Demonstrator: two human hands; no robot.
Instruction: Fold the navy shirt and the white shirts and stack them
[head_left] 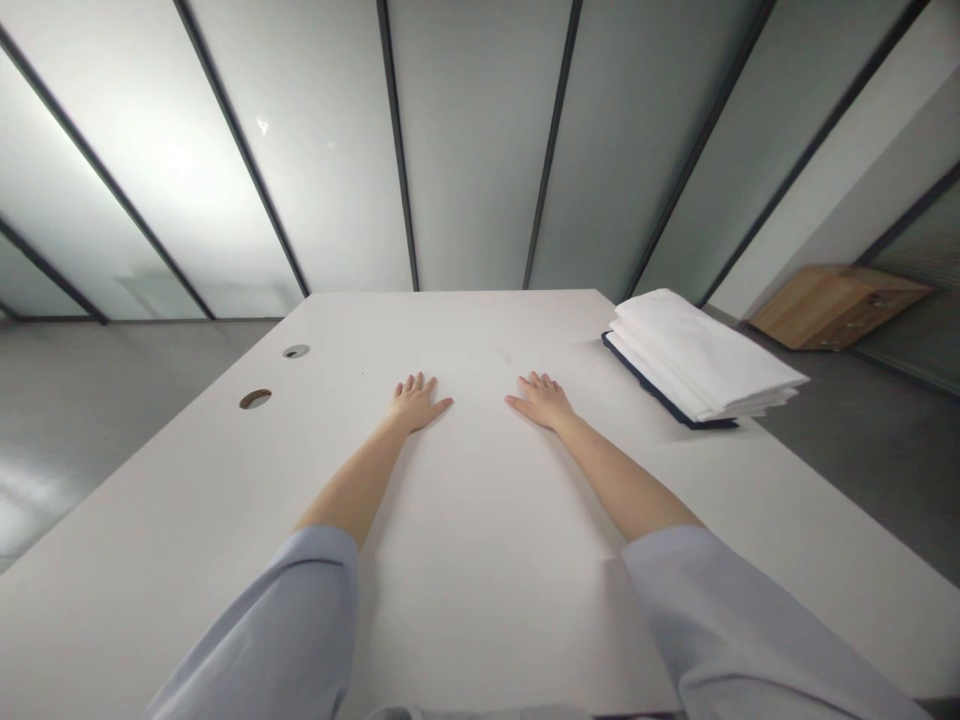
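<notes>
A: Left hand (415, 403)?

B: Flat on the white desk (457, 335), palm down, fingers open and lightly fanned, thumb angled inward. Nothing in its grip.

A: And the right hand (544, 402)?

B: Much the same. Flat on the desktop, palm down, fingers open, thumb pointing inward toward the other hand. Empty too.

A: Gap between the two?

B: Fairly wide, with only bare desktop in it. Both hands well out toward the far half of the desk, arms reaching forward, forearms bare below pale blue sleeves (720, 620).

A: Closest object?

B: A stack of folded white cloth (701, 355), over on the right side of the desk. Near the right hand, though not touching it. Underneath, a flat item with a dark navy edge (660, 392), partly hidden, exact kind impossible to tell.

A: Anything on the left side?

B: Two round grommet holes (255, 399) in the desktop, close to the left edge, one behind the other. Neither hand anywhere near them.

A: Past the desk?

B: Frosted glass partitions (480, 150) in dark frames along the far side, grey floor (97, 400) to either side, and a low wooden cabinet (836, 308) off to the right, beyond the stack and down on the floor.
</notes>
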